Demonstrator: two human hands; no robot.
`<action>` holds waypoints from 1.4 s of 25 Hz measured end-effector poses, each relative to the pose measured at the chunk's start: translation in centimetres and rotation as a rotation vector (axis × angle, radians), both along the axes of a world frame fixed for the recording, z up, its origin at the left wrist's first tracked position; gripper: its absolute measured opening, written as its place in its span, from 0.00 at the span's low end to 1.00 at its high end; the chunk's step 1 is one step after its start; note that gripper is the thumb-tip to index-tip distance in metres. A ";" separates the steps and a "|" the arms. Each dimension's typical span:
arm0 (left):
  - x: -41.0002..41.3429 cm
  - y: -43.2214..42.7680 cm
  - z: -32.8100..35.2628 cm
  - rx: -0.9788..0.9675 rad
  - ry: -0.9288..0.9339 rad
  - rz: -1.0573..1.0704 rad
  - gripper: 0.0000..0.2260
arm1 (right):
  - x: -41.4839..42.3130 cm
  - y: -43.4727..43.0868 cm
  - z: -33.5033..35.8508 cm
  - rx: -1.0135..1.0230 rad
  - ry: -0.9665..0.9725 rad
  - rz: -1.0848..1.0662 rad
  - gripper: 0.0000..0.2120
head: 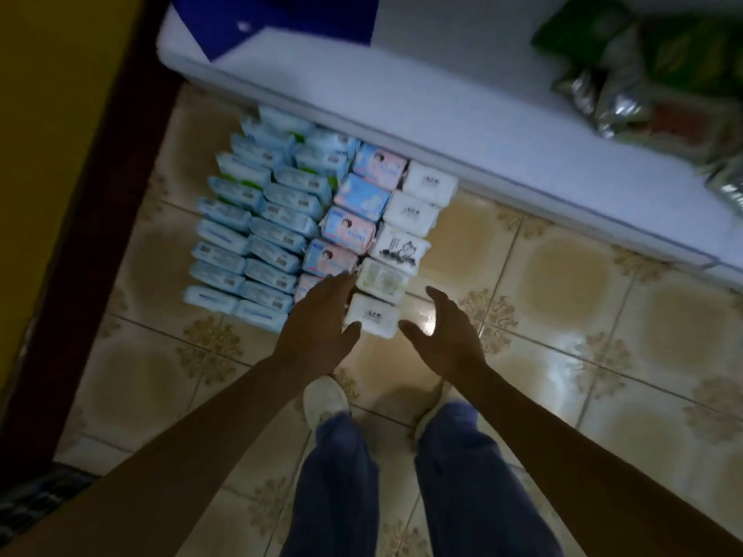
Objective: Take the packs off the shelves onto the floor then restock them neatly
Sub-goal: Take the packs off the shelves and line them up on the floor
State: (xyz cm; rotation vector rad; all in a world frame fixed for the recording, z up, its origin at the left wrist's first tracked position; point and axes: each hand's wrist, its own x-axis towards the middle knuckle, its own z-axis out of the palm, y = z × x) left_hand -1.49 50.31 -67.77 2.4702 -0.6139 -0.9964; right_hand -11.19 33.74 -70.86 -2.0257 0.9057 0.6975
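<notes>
Several packs lie in neat rows on the tiled floor: two columns of light-blue packs (257, 231), a column of pink-and-blue packs (354, 219) and a column of white packs (410, 219). The nearest white pack (372, 317) ends that column. My left hand (321, 319) is beside its left end, fingers straight and thumb touching its front corner. My right hand (446, 331) hovers just right of it, fingers relaxed and spread, holding nothing.
A white shelf board (402, 106) runs diagonally above the packs, with green and silver bags (643, 74) on its right part. A dark wooden frame (104, 195) and a yellow wall bound the left. My two shoes (325, 400) stand just behind the hands.
</notes>
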 end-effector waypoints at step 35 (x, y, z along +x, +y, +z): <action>-20.5 -30.9 74.1 -0.752 -1.110 -0.729 0.39 | -30.0 -24.9 78.0 -1.433 -0.663 -0.066 0.34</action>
